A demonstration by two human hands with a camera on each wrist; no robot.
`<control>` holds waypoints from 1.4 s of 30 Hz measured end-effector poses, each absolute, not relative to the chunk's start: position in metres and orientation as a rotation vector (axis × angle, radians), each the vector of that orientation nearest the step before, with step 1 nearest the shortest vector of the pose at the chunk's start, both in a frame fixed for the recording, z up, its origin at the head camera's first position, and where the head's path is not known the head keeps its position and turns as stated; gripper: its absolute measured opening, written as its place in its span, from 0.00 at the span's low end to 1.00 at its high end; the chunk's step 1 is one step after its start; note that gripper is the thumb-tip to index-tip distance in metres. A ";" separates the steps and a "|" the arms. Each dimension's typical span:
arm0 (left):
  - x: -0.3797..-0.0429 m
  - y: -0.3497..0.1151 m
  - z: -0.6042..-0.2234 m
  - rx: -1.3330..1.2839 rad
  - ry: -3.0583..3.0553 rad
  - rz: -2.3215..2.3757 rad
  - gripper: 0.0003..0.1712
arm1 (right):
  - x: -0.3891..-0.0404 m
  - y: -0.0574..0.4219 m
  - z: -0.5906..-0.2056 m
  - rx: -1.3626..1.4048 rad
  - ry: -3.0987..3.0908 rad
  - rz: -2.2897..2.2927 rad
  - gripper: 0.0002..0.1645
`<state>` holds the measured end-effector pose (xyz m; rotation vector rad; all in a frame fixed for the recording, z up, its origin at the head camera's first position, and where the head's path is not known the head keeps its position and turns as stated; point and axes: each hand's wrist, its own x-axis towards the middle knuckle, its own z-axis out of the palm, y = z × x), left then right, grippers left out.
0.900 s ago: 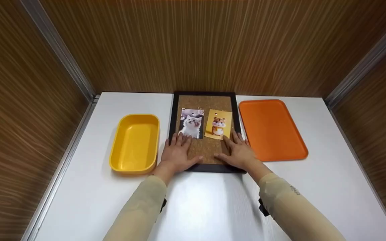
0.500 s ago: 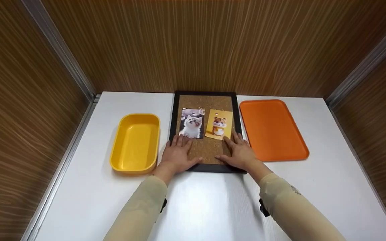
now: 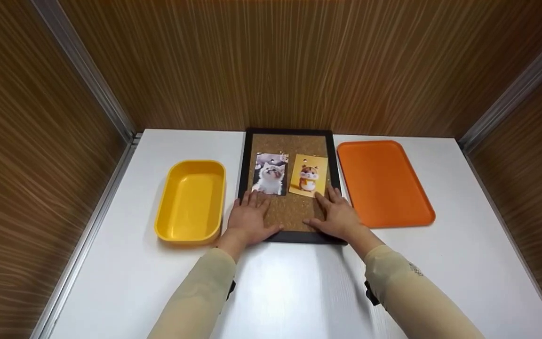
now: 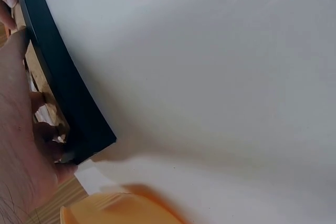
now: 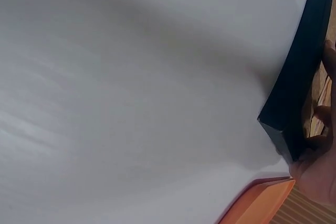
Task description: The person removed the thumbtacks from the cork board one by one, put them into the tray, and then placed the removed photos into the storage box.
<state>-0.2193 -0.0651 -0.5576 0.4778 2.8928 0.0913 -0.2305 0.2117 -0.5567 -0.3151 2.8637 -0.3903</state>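
A cork board [image 3: 290, 214] in a black frame lies flat on the white table. Two pictures are on it: a kitten photo [image 3: 270, 176] on the left and a yellow hamster picture [image 3: 307, 176] on the right, each with a small pin-like spot near its top. My left hand [image 3: 248, 220] rests with fingers spread on the board's lower left corner, fingertips at the kitten photo's lower edge. On the lower right corner lies my right hand [image 3: 339, 217], fingers extended, index fingertip at the hamster picture's bottom edge. Both wrist views show the black frame [image 4: 63, 77] beside each hand.
A yellow tub [image 3: 190, 202] stands left of the board, close to my left hand. To the right lies a flat orange tray [image 3: 386, 183], its near left edge by my right hand. Wood-grain walls [image 3: 290, 66] enclose the table [image 3: 271, 292] at the back and both sides.
The left hand has slid slightly toward me, uncovering more of the kitten photo's lower edge. The right hand stays nearly still, and the board and pictures keep their places.
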 end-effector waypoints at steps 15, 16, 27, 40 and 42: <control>-0.215 -0.058 -0.560 0.479 2.879 0.067 0.58 | -0.226 0.217 -0.557 -0.286 2.865 -0.361 0.61; -0.214 -0.058 -0.560 0.480 2.881 0.071 0.58 | -0.226 0.217 -0.557 -0.287 2.866 -0.361 0.61; -0.206 -0.059 -0.565 0.497 2.923 0.123 0.56 | -0.220 0.218 -0.556 -0.323 2.873 -0.355 0.60; -0.196 -0.063 -0.566 0.502 2.951 0.067 0.57 | -0.212 0.213 -0.558 -0.327 2.900 -0.368 0.59; -0.195 -0.064 -0.567 0.501 2.949 0.077 0.57 | -0.210 0.212 -0.559 -0.326 2.904 -0.375 0.60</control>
